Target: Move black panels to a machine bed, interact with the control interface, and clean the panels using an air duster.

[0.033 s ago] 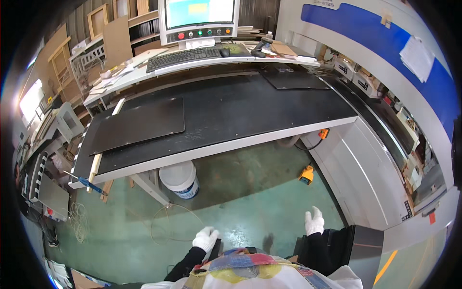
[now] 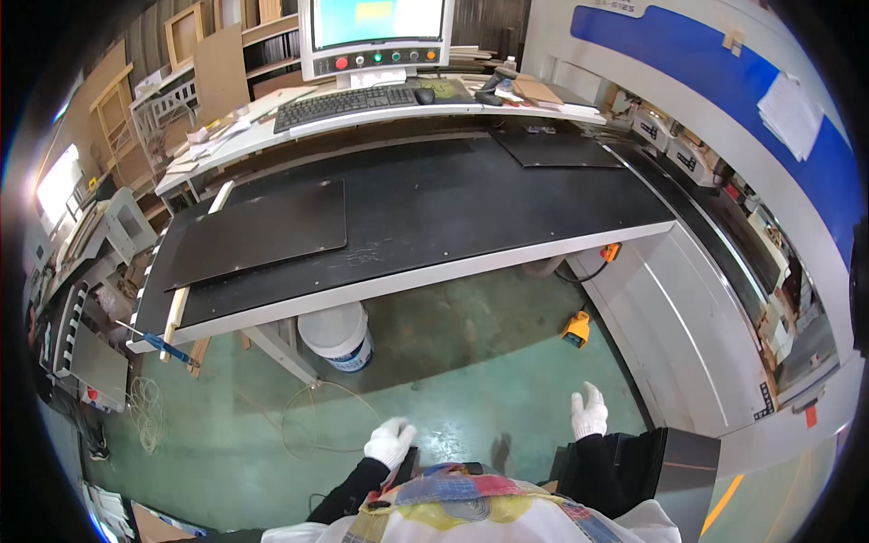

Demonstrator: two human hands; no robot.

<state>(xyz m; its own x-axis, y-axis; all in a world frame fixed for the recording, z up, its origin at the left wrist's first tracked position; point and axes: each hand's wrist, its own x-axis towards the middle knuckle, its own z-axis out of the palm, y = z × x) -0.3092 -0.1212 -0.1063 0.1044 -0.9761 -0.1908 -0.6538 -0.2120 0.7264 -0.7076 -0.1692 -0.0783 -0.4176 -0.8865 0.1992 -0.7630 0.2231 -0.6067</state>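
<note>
My left hand point(image 2: 390, 442), in a white knitted glove, is held low in front of my body with its fingers loosely bent and the thumb apart. A narrow dark upright piece point(image 2: 409, 462) shows just beside it; I see no grip on it. To the right, my right hand point(image 2: 589, 412), gloved the same way, is raised with fingers and thumb spread and nothing in it. Below its wrist stands a stack of dark panels point(image 2: 690, 471). Ahead, a dark flat panel point(image 2: 262, 233) lies on the long black-topped machine table point(image 2: 425, 208), partly over a pale wooden strip point(image 2: 177, 312).
Behind the table is a desk with a monitor point(image 2: 380, 32), a keyboard point(image 2: 344, 106) and a handheld scanner point(image 2: 493, 86). Another dark panel point(image 2: 561, 149) lies at the table's far right. A white bucket point(image 2: 337, 335), a yellow foot pedal point(image 2: 577, 329) and looped cord point(image 2: 145, 416) are on the green floor.
</note>
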